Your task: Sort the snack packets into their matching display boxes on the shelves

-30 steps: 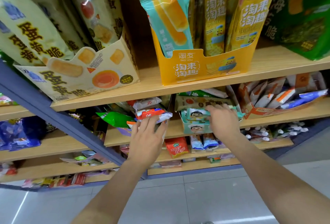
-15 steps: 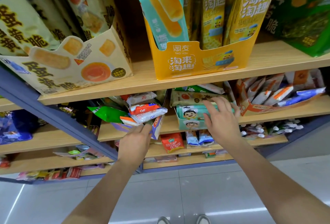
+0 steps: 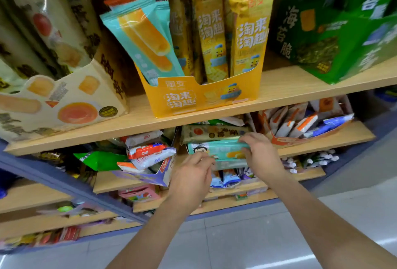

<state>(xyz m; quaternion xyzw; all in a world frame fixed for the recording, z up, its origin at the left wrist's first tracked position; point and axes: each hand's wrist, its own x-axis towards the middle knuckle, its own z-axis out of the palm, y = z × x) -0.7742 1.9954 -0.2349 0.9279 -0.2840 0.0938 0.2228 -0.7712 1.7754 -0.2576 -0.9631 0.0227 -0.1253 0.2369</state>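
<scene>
A teal snack packet [image 3: 217,150] with a cartoon face lies on top of the teal display box [image 3: 229,164] on the second shelf. My right hand [image 3: 261,157] grips its right end, fingers curled over the top edge. My left hand [image 3: 193,179] is at its lower left edge, fingers curled and touching the packet's front. Above the packet lies a beige packet [image 3: 214,132]. Left of it, red-and-white packets [image 3: 150,150] pile in a purple-white box [image 3: 148,177].
The top shelf [image 3: 279,88] carries a yellow box [image 3: 197,97] of teal and yellow packets, a cream box [image 3: 64,105] and green bags [image 3: 335,32]. An orange box [image 3: 300,127] of mixed packets stands right of my hands. Lower shelves hold more snacks; grey floor lies below.
My left hand left the purple-white box and moved right to the teal packet. My right hand curled round the packet's right end. The view tilted up a little.
</scene>
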